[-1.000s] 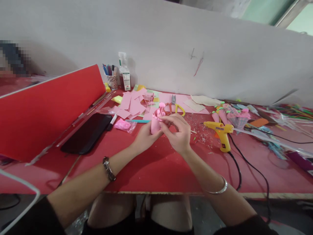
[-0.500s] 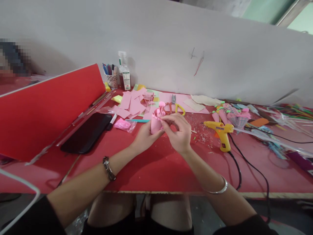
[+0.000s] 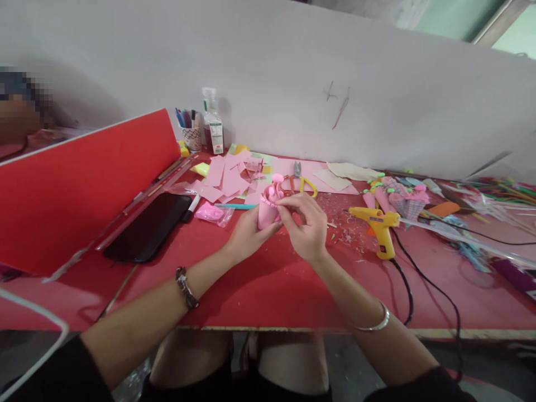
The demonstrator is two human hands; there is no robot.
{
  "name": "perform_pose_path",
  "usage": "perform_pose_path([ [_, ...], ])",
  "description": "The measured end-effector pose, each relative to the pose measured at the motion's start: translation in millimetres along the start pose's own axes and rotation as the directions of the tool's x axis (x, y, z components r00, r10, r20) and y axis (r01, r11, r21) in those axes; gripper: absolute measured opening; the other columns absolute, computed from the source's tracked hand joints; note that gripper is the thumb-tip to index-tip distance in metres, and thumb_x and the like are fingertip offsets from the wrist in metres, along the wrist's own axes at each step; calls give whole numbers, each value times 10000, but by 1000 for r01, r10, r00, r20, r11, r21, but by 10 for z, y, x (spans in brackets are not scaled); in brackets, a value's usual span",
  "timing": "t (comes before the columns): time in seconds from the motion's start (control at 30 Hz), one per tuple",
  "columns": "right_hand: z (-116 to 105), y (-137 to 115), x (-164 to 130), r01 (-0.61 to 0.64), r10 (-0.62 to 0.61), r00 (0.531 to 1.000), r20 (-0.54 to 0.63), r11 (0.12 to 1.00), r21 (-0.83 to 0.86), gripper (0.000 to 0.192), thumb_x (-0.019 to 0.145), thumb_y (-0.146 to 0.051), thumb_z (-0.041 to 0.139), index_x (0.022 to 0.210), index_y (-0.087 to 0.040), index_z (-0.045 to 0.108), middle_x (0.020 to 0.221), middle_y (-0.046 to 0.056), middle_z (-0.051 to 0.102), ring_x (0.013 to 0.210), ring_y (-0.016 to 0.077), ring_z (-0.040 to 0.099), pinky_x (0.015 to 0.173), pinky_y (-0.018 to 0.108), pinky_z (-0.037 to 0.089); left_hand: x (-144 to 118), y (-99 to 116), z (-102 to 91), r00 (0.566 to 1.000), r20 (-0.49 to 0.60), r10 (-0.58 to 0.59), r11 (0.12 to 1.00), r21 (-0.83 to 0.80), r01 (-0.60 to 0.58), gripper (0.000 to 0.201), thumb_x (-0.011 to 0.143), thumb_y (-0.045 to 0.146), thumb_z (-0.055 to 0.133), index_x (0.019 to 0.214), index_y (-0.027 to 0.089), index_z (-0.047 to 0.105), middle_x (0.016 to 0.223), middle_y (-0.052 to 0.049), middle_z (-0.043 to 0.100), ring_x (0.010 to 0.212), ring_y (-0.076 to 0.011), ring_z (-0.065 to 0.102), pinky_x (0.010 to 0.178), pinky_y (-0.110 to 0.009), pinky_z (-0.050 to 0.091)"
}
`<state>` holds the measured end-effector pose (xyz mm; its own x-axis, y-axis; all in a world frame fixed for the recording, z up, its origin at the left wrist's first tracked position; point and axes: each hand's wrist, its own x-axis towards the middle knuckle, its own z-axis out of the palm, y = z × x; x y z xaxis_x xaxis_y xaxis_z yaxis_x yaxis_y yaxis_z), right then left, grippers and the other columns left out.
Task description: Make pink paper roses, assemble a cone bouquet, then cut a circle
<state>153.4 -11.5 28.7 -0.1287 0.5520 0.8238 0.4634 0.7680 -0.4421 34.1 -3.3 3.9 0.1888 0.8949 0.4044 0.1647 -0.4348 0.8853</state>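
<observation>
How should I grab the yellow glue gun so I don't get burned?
Probably by the yellow handle of the glue gun, coming from the near side. The gun stands with its nozzle pointing left, toward the right hand; the handle slopes down toward the black cord, away from the nozzle.

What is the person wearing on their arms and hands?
The left hand and right hand are bare, with no gloves. A dark beaded bracelet sits on the left wrist, and a thin silver bangle on the right forearm. Black sleeves cover the upper arms only.
</observation>
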Motion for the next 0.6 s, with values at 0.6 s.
perform_pose_path([
  [0.6,18,55,-25,-49,53,997,-50,996,75,115,791,-126,439,821,-207,514,726,-3,536,652,98,525,598,231,450,31,15,-17,986,-65,-151,984,-108,144,235,682,376,551,709,142,546,607,9,537,572,-111,479,516,-217,385],
])
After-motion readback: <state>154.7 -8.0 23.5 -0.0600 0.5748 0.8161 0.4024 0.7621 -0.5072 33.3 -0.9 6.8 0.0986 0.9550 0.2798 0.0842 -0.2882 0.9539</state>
